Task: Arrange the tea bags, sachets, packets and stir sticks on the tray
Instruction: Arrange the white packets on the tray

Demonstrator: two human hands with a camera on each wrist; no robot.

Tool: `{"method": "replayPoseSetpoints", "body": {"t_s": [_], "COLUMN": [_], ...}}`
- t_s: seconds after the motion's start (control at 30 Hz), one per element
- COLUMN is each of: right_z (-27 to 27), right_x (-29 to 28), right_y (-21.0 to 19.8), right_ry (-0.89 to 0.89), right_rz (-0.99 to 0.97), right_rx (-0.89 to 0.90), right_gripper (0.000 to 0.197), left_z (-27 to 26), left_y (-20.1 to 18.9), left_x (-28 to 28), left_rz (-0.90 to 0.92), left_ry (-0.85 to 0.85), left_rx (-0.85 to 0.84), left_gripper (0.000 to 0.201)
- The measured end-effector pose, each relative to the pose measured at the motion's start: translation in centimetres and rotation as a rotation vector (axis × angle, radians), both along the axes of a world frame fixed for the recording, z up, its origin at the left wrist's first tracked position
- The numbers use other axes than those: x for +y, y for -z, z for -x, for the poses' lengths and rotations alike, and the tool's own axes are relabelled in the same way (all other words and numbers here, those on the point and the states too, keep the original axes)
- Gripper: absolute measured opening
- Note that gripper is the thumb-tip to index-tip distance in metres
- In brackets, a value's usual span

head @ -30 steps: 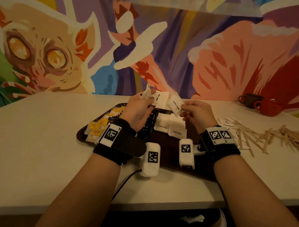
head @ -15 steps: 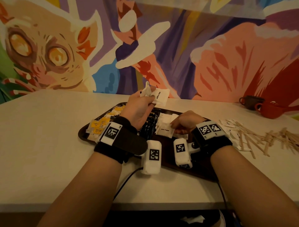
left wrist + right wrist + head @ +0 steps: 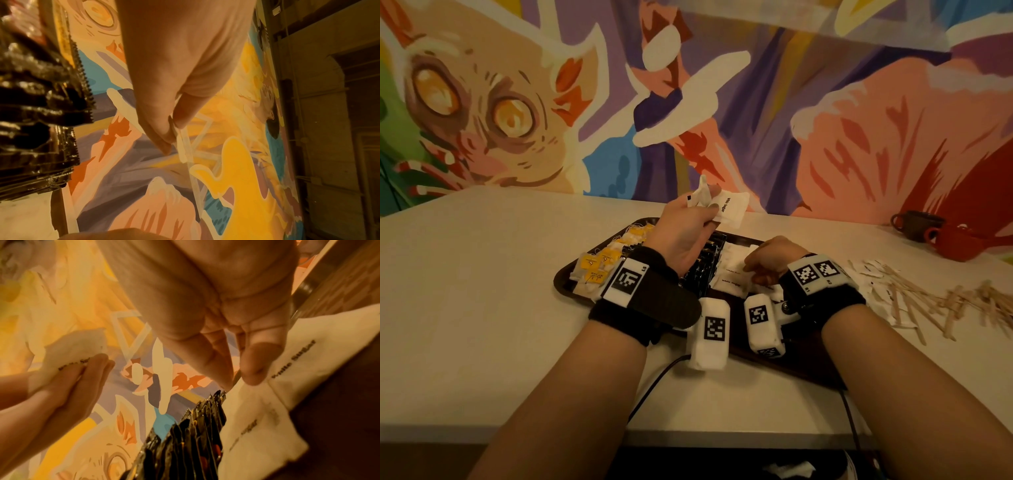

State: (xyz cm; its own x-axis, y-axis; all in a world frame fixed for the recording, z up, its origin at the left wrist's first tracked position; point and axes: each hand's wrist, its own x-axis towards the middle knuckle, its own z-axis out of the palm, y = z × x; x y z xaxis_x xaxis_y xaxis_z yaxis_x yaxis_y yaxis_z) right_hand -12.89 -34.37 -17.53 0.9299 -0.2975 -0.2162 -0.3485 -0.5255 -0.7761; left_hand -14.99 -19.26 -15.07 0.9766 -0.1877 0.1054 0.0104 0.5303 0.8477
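My left hand (image 3: 708,209) is raised above the dark tray (image 3: 562,285) and grips a few white sugar sachets (image 3: 731,209); the right wrist view shows them too (image 3: 69,352). My right hand (image 3: 751,272) is low over the tray, thumb and fingers pinching the corner of a white sugar sachet (image 3: 292,368) that lies on the pile of white sachets (image 3: 732,284). A row of black packets (image 3: 705,262) stands on edge in the tray's middle. Yellow-tagged tea bags (image 3: 599,265) fill its left end. Wooden stir sticks (image 3: 935,301) lie loose on the table to the right.
A red cup (image 3: 955,244) and a dark cup (image 3: 914,224) stand at the far right by the painted wall. Torn white wrappers (image 3: 873,274) lie among the sticks. A cable (image 3: 654,387) runs off the table's front edge.
My right hand came down from beside the left hand to the white sachet pile on the tray, carrying a sachet with it. My left hand stayed raised with its sachets.
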Motion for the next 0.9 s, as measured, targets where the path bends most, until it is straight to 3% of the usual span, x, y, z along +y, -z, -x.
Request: {"method": "replayPoseSetpoints", "body": {"t_s": [0.1, 0.27, 0.37, 0.43, 0.57, 0.63, 0.73, 0.9], "right_z": [0.5, 1.9, 2.7, 3.2, 3.6, 3.5, 3.4, 3.1], "right_x": [0.0, 0.0, 0.2, 0.1, -0.1, -0.2, -0.4, -1.1], "right_y": [-0.7, -2.1, -3.0, -3.4, -3.8, -3.9, -4.1, -4.5], "right_ry": [-0.004, -0.094, -0.115, -0.131, -0.22, -0.245, -0.233, -0.226], "right_rz": [-0.013, -0.223, -0.358, -0.395, -0.379, -0.392, -0.422, -0.339], "right_rx": [-0.085, -0.408, -0.506, -0.533, -0.536, -0.511, -0.493, -0.44], "right_gripper": [0.013, 0.009, 0.028, 0.033, 0.013, 0.021, 0.018, 0.021], "left_z": [0.1, 0.2, 0.2, 0.2, 0.4, 0.7, 0.9, 0.7], "left_y": [0.1, 0.0, 0.1, 0.2, 0.2, 0.1, 0.0, -0.1], "left_x": [0.1, 0.1, 0.2, 0.1, -0.1, -0.2, -0.3, 0.0], "left_rz": [-0.03, -0.053, -0.065, -0.072, -0.068, -0.067, -0.04, -0.004], "left_ry": [0.009, 0.018, 0.024, 0.017, 0.045, 0.062, 0.086, -0.015], "left_rx": [-0.019, -0.026, -0.038, -0.045, -0.058, -0.06, -0.062, -0.04], "left_gripper": [0.038, 0.038, 0.039, 0.039, 0.038, 0.034, 0.021, 0.02]}}
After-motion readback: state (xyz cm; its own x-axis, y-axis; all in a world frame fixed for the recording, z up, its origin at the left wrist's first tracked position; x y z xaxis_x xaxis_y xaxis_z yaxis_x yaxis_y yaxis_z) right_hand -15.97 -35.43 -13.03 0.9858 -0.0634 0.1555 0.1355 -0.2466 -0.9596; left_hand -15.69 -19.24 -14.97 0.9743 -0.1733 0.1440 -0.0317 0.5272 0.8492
